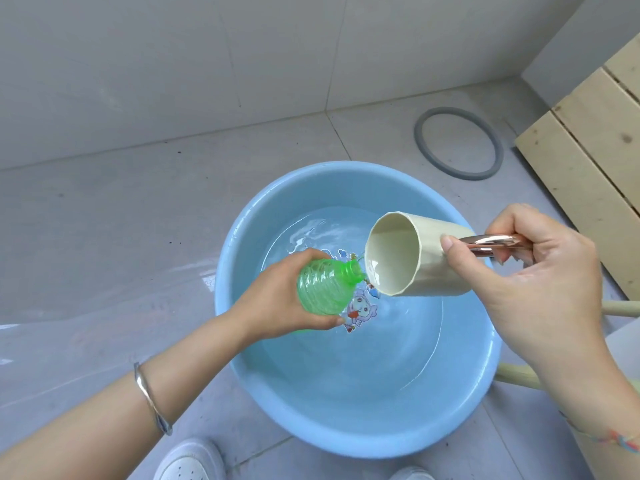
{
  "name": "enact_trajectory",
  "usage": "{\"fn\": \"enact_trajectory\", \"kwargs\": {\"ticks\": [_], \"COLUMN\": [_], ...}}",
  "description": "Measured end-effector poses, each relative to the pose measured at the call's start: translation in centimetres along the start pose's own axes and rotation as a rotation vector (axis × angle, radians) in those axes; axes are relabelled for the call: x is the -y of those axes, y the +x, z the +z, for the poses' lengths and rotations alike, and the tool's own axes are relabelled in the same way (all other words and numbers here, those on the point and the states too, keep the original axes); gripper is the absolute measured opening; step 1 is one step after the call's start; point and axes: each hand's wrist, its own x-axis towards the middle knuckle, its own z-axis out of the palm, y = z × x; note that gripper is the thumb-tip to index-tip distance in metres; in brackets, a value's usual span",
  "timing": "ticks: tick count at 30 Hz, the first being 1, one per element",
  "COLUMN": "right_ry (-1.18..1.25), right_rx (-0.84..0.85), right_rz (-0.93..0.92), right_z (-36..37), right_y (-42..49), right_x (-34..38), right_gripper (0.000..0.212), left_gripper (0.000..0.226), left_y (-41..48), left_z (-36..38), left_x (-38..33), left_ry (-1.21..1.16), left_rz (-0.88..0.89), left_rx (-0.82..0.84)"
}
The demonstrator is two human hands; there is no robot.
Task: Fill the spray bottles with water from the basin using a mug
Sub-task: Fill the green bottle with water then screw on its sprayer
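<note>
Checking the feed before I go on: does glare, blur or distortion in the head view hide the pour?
Head view: soft, even light, faint shadows; glare on the handle of the mug and on the basin water; wide-angle bending at frame edges; neck of the green bottle and mug lip look sharp.

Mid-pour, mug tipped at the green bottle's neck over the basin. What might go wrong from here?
1. The bottle has a neck far narrower than the rim of the mug, so water may run past it, though the basin lies below to catch it.
2. The left hand holds the bottle tilted; once fuller, it may spill back out.
</note>
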Motion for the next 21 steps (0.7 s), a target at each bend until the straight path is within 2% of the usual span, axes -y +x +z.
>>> {"fn": "enact_trajectory", "kwargs": {"ticks": [21], "right_ry": [-0.114], "right_rx": [0.011], "right_rz": [-0.242], "right_z": [0.46], "right_y": [-0.18], "right_x": [0.76], "right_gripper": [0.038], "left_gripper": [0.075], "left_y": [-0.11], "left_z": [0.35], "left_x": [-0.24], "left_ry": [0.015], "left_rz": [-0.03], "left_rx": [-0.009]}}
